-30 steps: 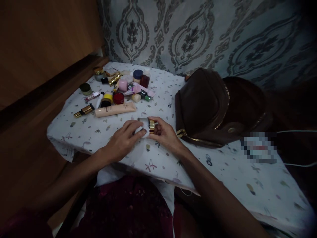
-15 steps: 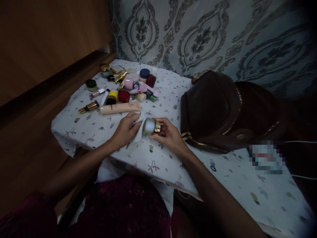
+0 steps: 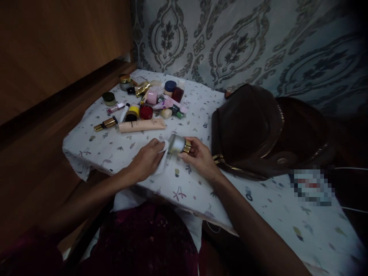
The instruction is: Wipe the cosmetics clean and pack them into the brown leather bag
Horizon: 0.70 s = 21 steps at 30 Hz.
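My right hand (image 3: 199, 157) is closed on the gold-coloured lid end of a frosted glass jar (image 3: 176, 144), which lies tilted on its side above the cloth-covered table. A white cloth (image 3: 161, 163) is bunched in the closed fingers of my left hand (image 3: 147, 159), with its upper edge at the jar's base. Just beyond my left hand lies a peach tube (image 3: 142, 125). Behind the tube are a red jar (image 3: 146, 112), a yellow item (image 3: 133, 110) and a pink-capped container (image 3: 151, 97).
A large brown leather bag (image 3: 247, 126) stands to the right of my right hand. Several more cosmetics, including a green-lidded jar (image 3: 109, 99), spread over the far left of the patterned tablecloth (image 3: 198, 191). Wooden furniture (image 3: 66, 50) borders the left side.
The jar has turned slightly, its base end tipping upward, and more of it shows. My left hand with the cloth has shifted a little down and away from the jar's side.
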Motion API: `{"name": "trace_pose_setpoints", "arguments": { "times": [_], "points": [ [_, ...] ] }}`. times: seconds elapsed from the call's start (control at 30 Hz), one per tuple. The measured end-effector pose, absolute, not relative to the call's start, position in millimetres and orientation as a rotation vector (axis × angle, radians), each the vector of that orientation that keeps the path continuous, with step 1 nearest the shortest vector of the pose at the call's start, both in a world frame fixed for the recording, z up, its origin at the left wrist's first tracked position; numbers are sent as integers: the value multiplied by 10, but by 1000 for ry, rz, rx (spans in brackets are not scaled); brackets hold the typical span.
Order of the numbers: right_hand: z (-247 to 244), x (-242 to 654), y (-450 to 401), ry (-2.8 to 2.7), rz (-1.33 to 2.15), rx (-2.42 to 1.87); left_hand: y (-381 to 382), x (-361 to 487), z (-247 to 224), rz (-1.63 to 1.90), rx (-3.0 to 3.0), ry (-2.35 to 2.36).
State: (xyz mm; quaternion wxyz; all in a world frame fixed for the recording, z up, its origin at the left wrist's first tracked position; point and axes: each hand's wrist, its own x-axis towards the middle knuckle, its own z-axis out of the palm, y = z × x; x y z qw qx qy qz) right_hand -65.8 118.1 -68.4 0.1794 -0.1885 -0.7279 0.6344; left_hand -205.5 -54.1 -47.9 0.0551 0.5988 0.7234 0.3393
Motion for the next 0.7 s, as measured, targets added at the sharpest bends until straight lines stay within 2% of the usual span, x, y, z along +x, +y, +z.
{"name": "trace_pose_setpoints", "arguments": {
  "times": [0.17,0.43,0.7],
  "points": [
    [-689,-671,1202,-2043,1807,-498,-588,-2050,-519,728,1980,2349],
    [-695,-658,1214,-2112,1772,-464,-405,-2177,-527,539,1932,2424],
    [-678,-672,1186,-2075,1784,-493,-335,-2255,-364,1094,1947,2211]
  ]
}}
